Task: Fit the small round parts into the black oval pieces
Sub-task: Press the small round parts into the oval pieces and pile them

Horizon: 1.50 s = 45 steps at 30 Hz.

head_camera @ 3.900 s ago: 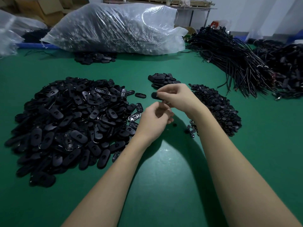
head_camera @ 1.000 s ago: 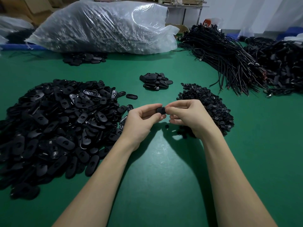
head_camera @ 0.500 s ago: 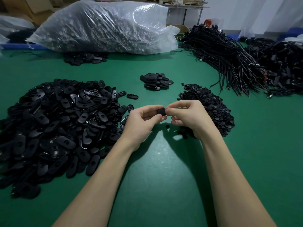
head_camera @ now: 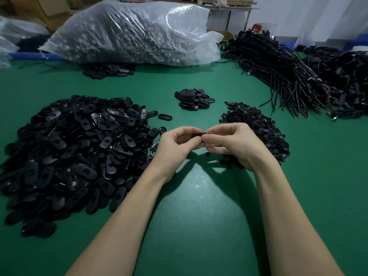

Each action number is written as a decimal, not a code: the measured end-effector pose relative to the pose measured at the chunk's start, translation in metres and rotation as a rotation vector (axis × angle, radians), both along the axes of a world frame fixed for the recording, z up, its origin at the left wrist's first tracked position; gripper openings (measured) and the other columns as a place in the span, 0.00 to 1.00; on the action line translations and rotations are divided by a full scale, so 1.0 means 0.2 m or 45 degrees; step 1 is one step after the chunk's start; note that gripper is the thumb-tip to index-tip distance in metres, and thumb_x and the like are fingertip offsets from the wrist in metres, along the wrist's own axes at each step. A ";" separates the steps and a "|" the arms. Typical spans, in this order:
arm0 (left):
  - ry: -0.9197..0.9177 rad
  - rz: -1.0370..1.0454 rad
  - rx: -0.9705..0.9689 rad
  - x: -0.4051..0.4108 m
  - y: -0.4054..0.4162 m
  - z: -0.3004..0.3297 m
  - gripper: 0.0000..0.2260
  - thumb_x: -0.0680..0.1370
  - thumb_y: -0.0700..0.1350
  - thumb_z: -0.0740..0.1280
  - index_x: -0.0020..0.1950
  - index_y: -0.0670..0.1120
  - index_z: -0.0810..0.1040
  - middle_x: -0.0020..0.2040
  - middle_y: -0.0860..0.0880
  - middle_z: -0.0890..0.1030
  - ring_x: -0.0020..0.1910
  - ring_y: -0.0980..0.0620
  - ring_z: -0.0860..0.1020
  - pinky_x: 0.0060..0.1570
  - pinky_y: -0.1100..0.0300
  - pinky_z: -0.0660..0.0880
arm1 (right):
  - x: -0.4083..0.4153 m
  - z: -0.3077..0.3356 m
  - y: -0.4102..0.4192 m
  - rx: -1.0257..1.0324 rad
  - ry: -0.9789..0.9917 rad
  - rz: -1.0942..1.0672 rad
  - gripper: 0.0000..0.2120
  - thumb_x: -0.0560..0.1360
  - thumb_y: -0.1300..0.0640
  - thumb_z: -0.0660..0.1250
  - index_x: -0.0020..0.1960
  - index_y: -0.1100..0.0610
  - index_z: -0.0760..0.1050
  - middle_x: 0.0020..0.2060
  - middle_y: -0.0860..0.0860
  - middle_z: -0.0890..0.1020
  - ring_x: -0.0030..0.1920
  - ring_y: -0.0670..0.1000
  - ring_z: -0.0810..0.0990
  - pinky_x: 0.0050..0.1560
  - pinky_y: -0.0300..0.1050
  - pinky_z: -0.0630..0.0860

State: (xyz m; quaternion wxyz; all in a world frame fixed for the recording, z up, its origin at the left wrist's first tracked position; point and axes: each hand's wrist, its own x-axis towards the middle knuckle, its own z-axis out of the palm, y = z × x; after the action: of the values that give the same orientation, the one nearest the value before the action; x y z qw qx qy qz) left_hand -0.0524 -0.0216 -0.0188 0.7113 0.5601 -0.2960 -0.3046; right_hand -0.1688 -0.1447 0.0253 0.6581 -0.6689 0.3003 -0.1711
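Two hands meet at the middle of the frame, above the green table (head_camera: 199,216). Between them is one black oval piece (head_camera: 198,135), held edge-on and off the table. The left hand (head_camera: 173,145) pinches its left end with curled fingers and thumb; the right hand (head_camera: 235,144) pinches its right end the same way, knuckles up. Whether a small round part sits in the piece cannot be told, since the fingers cover most of it. Both forearms run down to the bottom edge of the frame, bare.

Three heaps of oval pieces show on the table: a big pile (head_camera: 75,152) at the left, far too many to count; a small stack (head_camera: 194,99) above the hands; and a flat scatter (head_camera: 108,70) at upper left, just in front of the bag. One single oval (head_camera: 165,117) lies alone between the big pile and the small stack.

One pile of small round parts (head_camera: 256,130) sits just right of the right hand, partly behind it, with a few loose ones on the table under the hands.

One large clear plastic bag (head_camera: 135,32) lies across the top of the frame, stuffed with dark contents that cannot be made out. Bundles of black cables (head_camera: 282,76) fill the upper right. Cardboard boxes (head_camera: 53,10) stand in the upper left corner.
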 end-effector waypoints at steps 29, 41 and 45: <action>-0.122 0.016 0.112 0.02 0.00 -0.01 0.07 0.76 0.35 0.73 0.50 0.45 0.84 0.45 0.48 0.88 0.46 0.53 0.86 0.47 0.66 0.78 | 0.01 -0.03 0.01 -0.467 0.135 -0.053 0.03 0.72 0.64 0.75 0.43 0.56 0.85 0.35 0.53 0.87 0.40 0.54 0.89 0.52 0.55 0.85; -0.124 0.007 0.164 0.00 -0.01 0.00 0.07 0.75 0.34 0.73 0.47 0.45 0.85 0.42 0.47 0.87 0.44 0.51 0.86 0.48 0.63 0.80 | -0.01 -0.05 0.01 -0.401 0.116 -0.023 0.03 0.73 0.65 0.75 0.44 0.59 0.85 0.35 0.55 0.87 0.40 0.54 0.89 0.51 0.54 0.86; -0.053 0.022 0.145 0.01 -0.01 0.00 0.06 0.76 0.34 0.73 0.50 0.42 0.84 0.44 0.46 0.87 0.45 0.50 0.86 0.49 0.63 0.81 | 0.00 -0.07 0.01 -0.391 0.085 -0.069 0.03 0.73 0.65 0.76 0.47 0.60 0.85 0.36 0.55 0.88 0.41 0.56 0.89 0.48 0.49 0.85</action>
State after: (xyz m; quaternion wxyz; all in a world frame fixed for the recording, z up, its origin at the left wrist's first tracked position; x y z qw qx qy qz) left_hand -0.0504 -0.0235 -0.0187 0.6746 0.6085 -0.2879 -0.3030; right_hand -0.1692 -0.1422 0.0122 0.5328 -0.7587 0.3102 -0.2103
